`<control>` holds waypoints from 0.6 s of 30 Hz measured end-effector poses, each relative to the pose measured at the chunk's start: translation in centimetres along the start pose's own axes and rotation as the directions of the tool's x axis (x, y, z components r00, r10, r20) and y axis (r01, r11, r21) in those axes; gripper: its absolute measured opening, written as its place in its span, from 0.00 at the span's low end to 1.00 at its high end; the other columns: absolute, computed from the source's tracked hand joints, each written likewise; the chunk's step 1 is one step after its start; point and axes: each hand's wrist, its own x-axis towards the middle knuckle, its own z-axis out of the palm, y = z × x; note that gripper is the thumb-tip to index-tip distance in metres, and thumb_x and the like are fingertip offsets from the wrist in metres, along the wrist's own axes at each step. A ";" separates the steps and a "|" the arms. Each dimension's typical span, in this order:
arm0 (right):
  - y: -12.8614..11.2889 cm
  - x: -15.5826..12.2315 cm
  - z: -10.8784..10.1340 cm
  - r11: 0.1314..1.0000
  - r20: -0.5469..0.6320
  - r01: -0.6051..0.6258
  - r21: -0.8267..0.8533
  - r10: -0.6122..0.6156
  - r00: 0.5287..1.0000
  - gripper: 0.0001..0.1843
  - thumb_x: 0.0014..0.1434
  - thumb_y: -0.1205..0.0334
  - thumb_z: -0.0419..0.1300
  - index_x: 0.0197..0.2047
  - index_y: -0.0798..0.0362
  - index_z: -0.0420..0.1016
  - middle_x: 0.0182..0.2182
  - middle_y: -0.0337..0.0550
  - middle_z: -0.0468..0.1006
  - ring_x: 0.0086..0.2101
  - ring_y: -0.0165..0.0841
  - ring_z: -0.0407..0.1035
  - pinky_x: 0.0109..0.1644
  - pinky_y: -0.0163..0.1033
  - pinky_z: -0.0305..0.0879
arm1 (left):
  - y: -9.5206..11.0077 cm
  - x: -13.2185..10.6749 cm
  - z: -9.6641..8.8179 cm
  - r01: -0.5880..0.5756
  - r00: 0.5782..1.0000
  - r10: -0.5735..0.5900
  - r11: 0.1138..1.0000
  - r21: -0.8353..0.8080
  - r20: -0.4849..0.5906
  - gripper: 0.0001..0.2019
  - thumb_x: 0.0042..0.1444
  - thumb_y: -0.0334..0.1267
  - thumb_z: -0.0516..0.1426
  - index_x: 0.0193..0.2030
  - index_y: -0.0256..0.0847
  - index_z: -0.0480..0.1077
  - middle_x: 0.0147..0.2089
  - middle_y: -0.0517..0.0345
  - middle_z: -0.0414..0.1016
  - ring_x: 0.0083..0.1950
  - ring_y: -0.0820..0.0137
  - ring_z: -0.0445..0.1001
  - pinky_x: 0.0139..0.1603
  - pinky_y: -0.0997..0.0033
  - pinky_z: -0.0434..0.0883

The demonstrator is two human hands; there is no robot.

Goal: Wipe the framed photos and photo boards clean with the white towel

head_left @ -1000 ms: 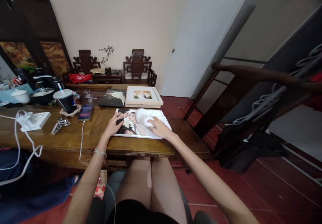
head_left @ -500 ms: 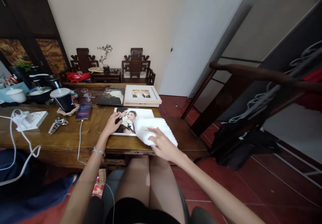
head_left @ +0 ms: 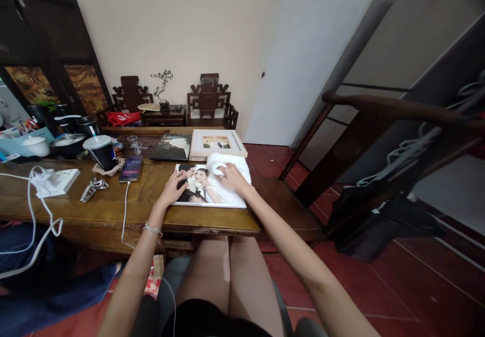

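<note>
A large photo print (head_left: 202, 193) of a couple lies flat at the near edge of the wooden table (head_left: 94, 208). My left hand (head_left: 175, 187) rests on its left part with fingers spread, pressing it down. My right hand (head_left: 230, 178) grips a bunched white cloth (head_left: 227, 164) that lies over the print's far right corner. The cloth hides that corner of the picture.
A white framed photo (head_left: 216, 143) and a dark photo (head_left: 171, 147) lie behind the print. Further left are a phone (head_left: 131, 169) on a cable, a lidded cup (head_left: 99, 151), scissors (head_left: 90, 188), a power strip (head_left: 60, 180) and bowls. A dark stair rail (head_left: 379, 107) rises at right.
My right hand has pushed the cloth from the print's near right edge up to its far right corner. The left hand has stayed on the print.
</note>
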 end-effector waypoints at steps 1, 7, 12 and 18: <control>-0.3 -0.3 0.1 1.000 -0.004 -0.001 -0.005 0.001 1.000 0.18 0.58 0.69 0.51 0.48 0.61 0.76 0.49 0.62 0.76 0.52 0.50 0.64 0.58 0.54 0.55 | 0.0 0.0 0.0 0.002 1.000 -0.002 1.000 0.003 0.000 0.22 0.61 0.41 0.55 0.62 0.43 0.69 0.70 0.50 0.61 0.74 0.57 0.50 0.72 0.53 0.53; -3.5 -8.1 -0.4 0.996 0.018 0.084 -0.012 -0.084 0.996 0.16 0.56 0.69 0.53 0.45 0.58 0.77 0.59 0.61 0.70 0.60 0.52 0.57 0.64 0.61 0.48 | -0.1 -0.1 0.3 0.021 1.000 -0.021 1.000 0.008 -0.010 0.23 0.62 0.43 0.54 0.63 0.44 0.67 0.70 0.51 0.60 0.75 0.58 0.48 0.72 0.52 0.51; -5.6 -13.1 -2.4 0.966 0.081 0.252 0.060 -0.257 0.963 0.16 0.53 0.72 0.54 0.42 0.55 0.78 0.60 0.57 0.70 0.62 0.51 0.56 0.66 0.60 0.48 | -0.2 -0.1 0.6 0.031 0.999 -0.031 0.999 0.013 -0.009 0.24 0.63 0.43 0.51 0.65 0.44 0.64 0.71 0.50 0.58 0.75 0.58 0.48 0.72 0.48 0.49; -3.9 -7.0 -2.0 0.982 0.109 0.189 0.019 -0.190 0.976 0.16 0.57 0.69 0.53 0.45 0.56 0.78 0.54 0.57 0.74 0.56 0.48 0.63 0.60 0.52 0.57 | 0.2 -0.2 0.3 0.019 1.000 -0.019 0.999 0.028 -0.001 0.23 0.63 0.42 0.52 0.63 0.43 0.66 0.70 0.48 0.60 0.74 0.57 0.50 0.71 0.47 0.50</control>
